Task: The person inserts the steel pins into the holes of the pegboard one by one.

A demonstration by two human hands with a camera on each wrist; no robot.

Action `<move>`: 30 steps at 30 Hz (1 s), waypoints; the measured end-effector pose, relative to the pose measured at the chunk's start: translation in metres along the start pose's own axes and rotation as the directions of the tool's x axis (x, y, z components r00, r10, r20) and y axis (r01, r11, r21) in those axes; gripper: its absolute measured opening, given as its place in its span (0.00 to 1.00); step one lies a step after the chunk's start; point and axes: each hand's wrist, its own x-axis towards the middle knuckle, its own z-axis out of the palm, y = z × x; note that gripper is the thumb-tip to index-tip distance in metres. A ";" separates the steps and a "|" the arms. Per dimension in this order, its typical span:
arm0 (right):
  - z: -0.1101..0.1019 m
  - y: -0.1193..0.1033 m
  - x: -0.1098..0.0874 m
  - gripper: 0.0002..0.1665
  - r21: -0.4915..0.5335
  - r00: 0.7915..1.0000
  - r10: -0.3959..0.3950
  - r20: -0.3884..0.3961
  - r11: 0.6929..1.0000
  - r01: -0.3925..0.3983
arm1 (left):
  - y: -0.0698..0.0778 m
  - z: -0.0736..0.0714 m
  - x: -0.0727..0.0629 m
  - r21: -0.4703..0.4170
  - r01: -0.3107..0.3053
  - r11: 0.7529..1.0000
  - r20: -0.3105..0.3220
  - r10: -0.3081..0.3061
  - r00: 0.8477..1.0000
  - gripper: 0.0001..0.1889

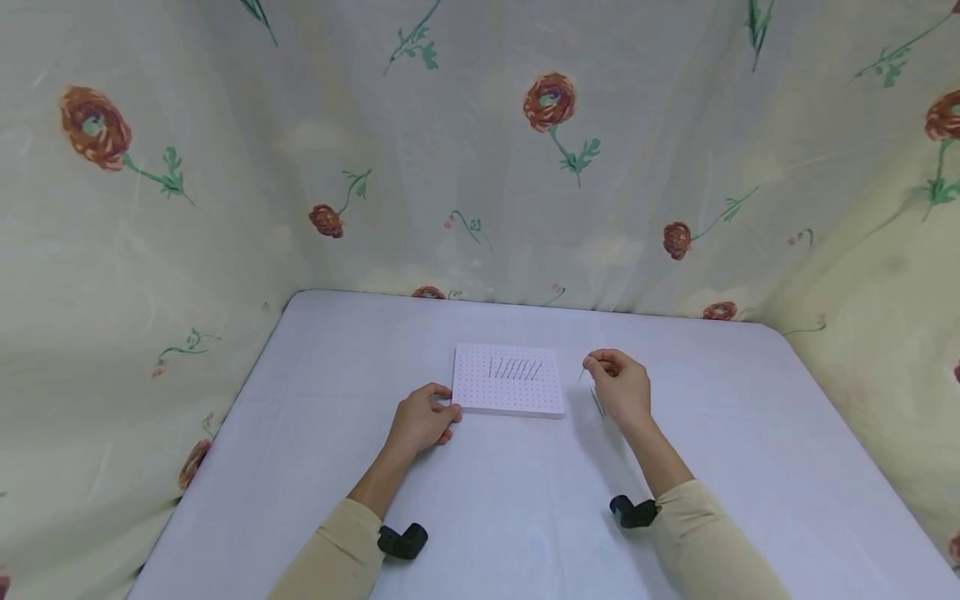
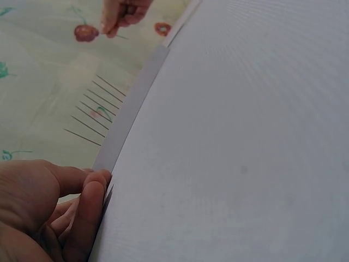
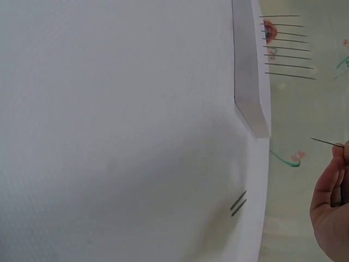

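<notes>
A white pegboard (image 1: 480,398) with a grid of small holes lies on the table, and a row of several thin dark metal pins (image 1: 515,369) stands up from it. At its near left corner my left hand (image 1: 422,419) grips the edge between thumb and fingers. To the right of the board my right hand (image 1: 621,385) is raised above the table, pinching one thin pin (image 3: 326,143) between thumb and fingertips. The pin's free end points down and toward the board in the head view. Two loose pins (image 3: 238,203) lie side by side on the table below that hand.
The table (image 1: 315,358) has a white cover and rounded far corners. A flower-patterned curtain (image 1: 480,167) hangs behind it and along both sides. Each wrist carries a small black camera (image 1: 403,542).
</notes>
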 end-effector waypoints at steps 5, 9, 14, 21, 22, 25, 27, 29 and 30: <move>0.007 -0.003 -0.002 0.11 -0.014 0.999 -0.022 0.026 1.000 0.022 | 0.000 -0.001 0.000 0.001 0.003 1.000 0.005 -0.003 1.000 0.17; 0.013 -0.006 -0.003 0.10 -0.019 0.997 -0.052 0.064 0.998 0.053 | -0.001 0.000 0.001 0.002 0.001 1.000 0.004 -0.001 1.000 0.17; 0.018 -0.009 -0.004 0.10 -0.026 0.991 -0.085 0.107 0.996 0.088 | -0.002 -0.001 0.001 0.005 -0.019 1.000 0.000 0.019 1.000 0.16; 0.027 -0.010 -0.005 0.07 -0.082 0.980 -0.129 0.149 0.986 0.142 | -0.003 -0.001 0.001 0.011 -0.023 1.000 0.006 0.023 1.000 0.17; 0.028 -0.010 -0.005 0.07 -0.086 0.979 -0.131 0.156 0.986 0.146 | -0.003 -0.001 0.002 0.013 -0.025 1.000 0.006 0.025 1.000 0.17; 0.031 -0.012 -0.005 0.07 -0.097 0.975 -0.134 0.177 0.984 0.152 | -0.002 -0.002 0.001 0.014 -0.025 1.000 0.001 0.025 1.000 0.17; 0.033 -0.012 -0.006 0.07 -0.106 0.974 -0.135 0.181 0.982 0.156 | -0.001 -0.002 0.000 0.014 -0.023 1.000 -0.002 0.023 1.000 0.17; 0.035 -0.013 -0.006 0.07 -0.112 0.974 -0.137 0.179 0.981 0.159 | 0.000 -0.001 -0.001 0.014 -0.020 1.000 -0.003 0.020 1.000 0.17; 0.036 -0.013 -0.006 0.07 -0.116 0.974 -0.140 0.176 0.980 0.162 | 0.000 -0.001 -0.001 0.014 -0.021 1.000 -0.004 0.021 1.000 0.17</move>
